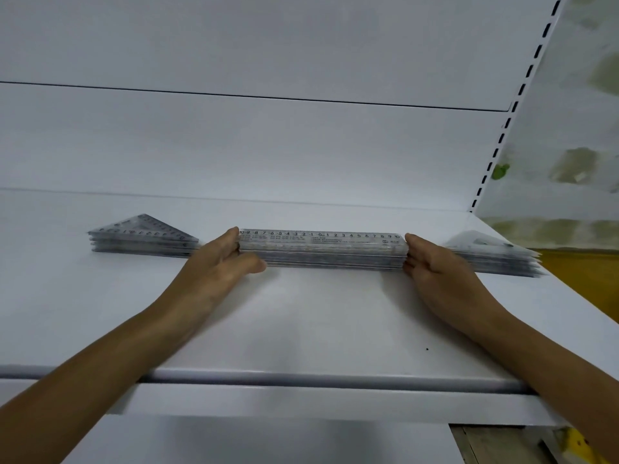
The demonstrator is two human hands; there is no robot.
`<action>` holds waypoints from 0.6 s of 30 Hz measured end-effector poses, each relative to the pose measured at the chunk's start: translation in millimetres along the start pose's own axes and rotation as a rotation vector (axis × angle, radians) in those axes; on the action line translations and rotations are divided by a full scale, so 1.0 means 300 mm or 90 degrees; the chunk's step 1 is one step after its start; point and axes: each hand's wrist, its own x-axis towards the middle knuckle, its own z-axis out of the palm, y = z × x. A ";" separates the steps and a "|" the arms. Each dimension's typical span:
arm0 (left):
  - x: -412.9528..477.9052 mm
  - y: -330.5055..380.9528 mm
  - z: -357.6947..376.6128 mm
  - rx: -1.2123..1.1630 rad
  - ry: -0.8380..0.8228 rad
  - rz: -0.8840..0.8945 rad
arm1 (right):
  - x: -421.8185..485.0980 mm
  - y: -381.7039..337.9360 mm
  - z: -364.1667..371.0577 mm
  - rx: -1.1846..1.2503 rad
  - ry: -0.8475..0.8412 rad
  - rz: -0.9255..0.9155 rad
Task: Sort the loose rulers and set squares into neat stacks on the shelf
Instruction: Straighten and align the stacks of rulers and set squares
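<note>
shelf (301, 323): white, holds three stacks in a row
rulers (321, 251): clear plastic stack mid-shelf; light and stiff but probably slippery, so squeeze both ends
right set squares (495, 259): pile just beside the rulers
left set squares (140, 236): pile on the other side
left hand (221, 262): grips the rulers' left end
right hand (435, 266): grips the right end

Bright, even, cool light falls on the shelf (318, 313), with soft shadows at lower centre. Everything is slightly soft; the wall (576, 128) at upper right is smeared. Lines bow toward the edges.
</note>
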 end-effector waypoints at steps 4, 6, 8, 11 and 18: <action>0.008 0.004 -0.006 0.015 -0.037 0.002 | -0.005 -0.011 -0.007 -0.036 -0.030 -0.016; 0.008 0.000 -0.009 0.019 -0.026 -0.008 | -0.007 -0.014 -0.010 -0.058 -0.033 -0.018; 0.007 -0.002 -0.008 0.012 -0.007 -0.033 | -0.011 -0.018 -0.009 -0.071 -0.031 -0.026; 0.025 -0.020 0.000 0.045 0.055 -0.048 | -0.020 -0.027 -0.008 -0.117 -0.013 -0.048; 0.039 -0.048 -0.023 0.110 0.075 -0.062 | -0.007 -0.048 -0.029 -0.099 0.017 0.019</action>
